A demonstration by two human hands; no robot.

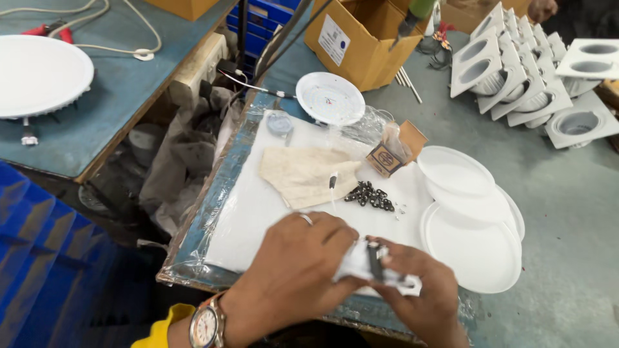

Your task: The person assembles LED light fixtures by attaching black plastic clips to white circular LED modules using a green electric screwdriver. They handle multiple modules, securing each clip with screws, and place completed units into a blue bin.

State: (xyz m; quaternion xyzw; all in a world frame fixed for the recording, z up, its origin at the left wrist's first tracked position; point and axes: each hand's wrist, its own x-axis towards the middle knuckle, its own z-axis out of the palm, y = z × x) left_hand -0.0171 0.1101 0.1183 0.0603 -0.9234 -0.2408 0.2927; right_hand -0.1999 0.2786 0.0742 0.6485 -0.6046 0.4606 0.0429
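Note:
My left hand (293,270) and my right hand (422,293) meet at the near edge of a white foam pad (258,206). Together they grip a small white part (361,264) with a black clip on it; most of the part is hidden by my fingers. My left wrist wears a watch and a ring shows on one finger. Just beyond my hands lies a pile of small black clips (369,195), and a beige cloth (306,174) lies on the pad behind it.
A stack of round white discs (474,225) lies to the right. A round white light plate (330,98), a small brown carton (393,153), an open cardboard box (364,35) and several square white housings (516,77) stand farther back. A large round panel (39,74) rests on the left bench.

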